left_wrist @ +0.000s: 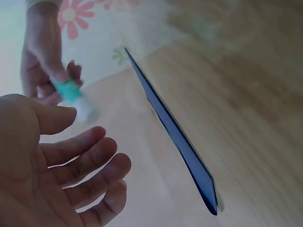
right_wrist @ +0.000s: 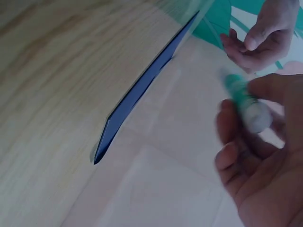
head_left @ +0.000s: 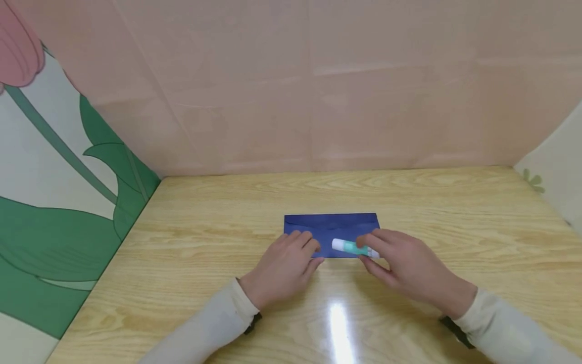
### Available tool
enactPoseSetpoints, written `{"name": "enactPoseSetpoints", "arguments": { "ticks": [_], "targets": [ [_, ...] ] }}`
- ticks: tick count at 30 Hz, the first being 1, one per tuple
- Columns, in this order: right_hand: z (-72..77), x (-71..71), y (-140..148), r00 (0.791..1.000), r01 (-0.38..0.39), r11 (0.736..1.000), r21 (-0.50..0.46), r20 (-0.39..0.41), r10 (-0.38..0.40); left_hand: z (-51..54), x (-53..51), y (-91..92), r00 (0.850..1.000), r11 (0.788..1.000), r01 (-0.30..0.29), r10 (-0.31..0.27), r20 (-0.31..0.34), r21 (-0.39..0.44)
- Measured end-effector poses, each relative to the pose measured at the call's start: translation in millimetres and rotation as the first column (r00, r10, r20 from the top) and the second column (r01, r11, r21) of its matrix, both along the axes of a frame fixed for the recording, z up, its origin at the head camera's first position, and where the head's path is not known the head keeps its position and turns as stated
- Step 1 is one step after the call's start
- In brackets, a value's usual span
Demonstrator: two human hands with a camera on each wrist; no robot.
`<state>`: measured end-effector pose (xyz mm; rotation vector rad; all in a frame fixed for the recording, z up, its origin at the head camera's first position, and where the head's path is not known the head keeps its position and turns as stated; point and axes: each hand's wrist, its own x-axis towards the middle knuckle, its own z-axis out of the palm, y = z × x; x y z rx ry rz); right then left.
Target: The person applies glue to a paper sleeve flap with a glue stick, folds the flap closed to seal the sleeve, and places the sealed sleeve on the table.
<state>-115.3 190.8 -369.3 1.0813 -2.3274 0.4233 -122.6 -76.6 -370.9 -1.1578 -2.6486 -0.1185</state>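
Observation:
A dark blue envelope lies flat on the table, its flap edge along the far side. Above its right half, my right hand pinches a glue stick with a teal body and white ends; in the right wrist view the glue stick sits between thumb and fingers, slightly blurred. My left hand is over the envelope's near left corner. In the left wrist view that hand has loosely bent fingers with nothing between them, apart from the glue stick and the envelope.
The wood-grain table extends around the envelope on all sides. Behind it stands a pinkish sheet. A panel with a green leaf pattern borders the left, and a pale panel the right.

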Motion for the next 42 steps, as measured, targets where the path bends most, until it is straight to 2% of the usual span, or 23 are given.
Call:
{"name": "enactPoseSetpoints", "arguments": {
  "ticks": [3, 5, 11, 16, 19, 24, 34, 42],
  "targets": [
    [-1.7, -2.4, 3.9, 0.996, 0.087, 0.994, 0.060, -0.004, -0.087, -1.4, -2.2, -2.3, 1.000, 0.999, -0.011, 0.011, 0.005, -0.037],
    [-3.0, -3.6, 7.1, 0.986, 0.164, 0.982, 0.098, -0.025, -0.162, -2.9, -2.8, -3.5, 1.000, 0.997, -0.015, 0.017, 0.026, -0.078],
    [-7.4, -5.6, 17.9, 0.923, 0.381, 0.910, 0.163, -0.121, -0.365, -5.7, -2.4, -4.1, 0.996, 0.986, -0.029, 0.043, 0.084, -0.163],
    [-9.8, -7.7, 22.7, 0.885, 0.466, 0.860, 0.207, -0.126, -0.449, -6.1, -1.9, -3.3, 0.995, 0.980, -0.024, 0.043, 0.091, -0.197],
    [-10.2, -8.5, 25.0, 0.879, 0.477, 0.847, 0.234, -0.098, -0.467, -6.3, -1.6, -3.4, 0.992, 0.974, -0.021, 0.048, 0.115, -0.227],
    [-11.4, -9.9, 26.6, 0.884, 0.463, 0.850, 0.253, -0.064, -0.463, -6.2, -0.4, -4.0, 0.983, 0.961, -0.028, 0.077, 0.168, -0.274],
    [-14.4, -12.2, 26.9, 0.870, 0.446, 0.842, 0.303, 0.075, -0.488, -6.9, 1.6, -3.7, 0.988, 0.951, -0.040, 0.084, 0.133, -0.307],
    [-14.1, -13.6, 27.9, 0.854, 0.443, 0.830, 0.338, 0.123, -0.505, -8.2, 2.0, -3.9, 0.985, 0.950, -0.045, 0.095, 0.147, -0.310]
  ]
}}
